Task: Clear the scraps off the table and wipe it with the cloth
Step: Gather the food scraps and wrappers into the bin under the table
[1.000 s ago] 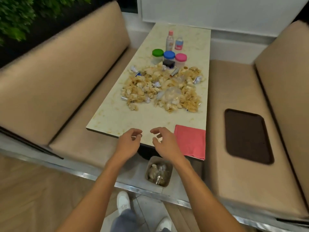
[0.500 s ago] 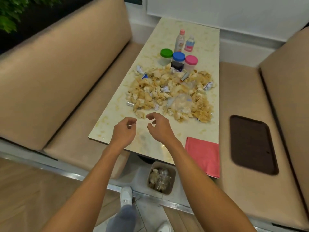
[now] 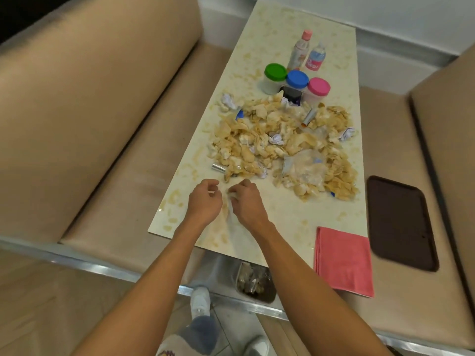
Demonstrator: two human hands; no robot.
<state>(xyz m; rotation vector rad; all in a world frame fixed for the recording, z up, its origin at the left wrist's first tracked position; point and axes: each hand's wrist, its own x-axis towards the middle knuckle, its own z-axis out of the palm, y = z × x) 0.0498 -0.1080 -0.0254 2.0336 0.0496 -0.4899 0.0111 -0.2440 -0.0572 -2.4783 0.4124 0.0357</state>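
Broadly across the middle of the surface (image 3: 282,219): scraps (image 3: 277,142), crisp-like flakes mixed with crumpled paper, foil and a limp clear bag. Probably light, brittle, quick to crumble and scatter if squeezed; better raked together with cupped palms from the pile's far side. Flat at the near right corner, soft and floppy: cloth (image 3: 343,260). Under the near edge, on the floor: bin (image 3: 254,281), partly filled. Just short of the pile, side by side, forearms stretched out, fingers loosely curled: left grip (image 3: 205,201) and right grip (image 3: 246,201), nothing seen held.
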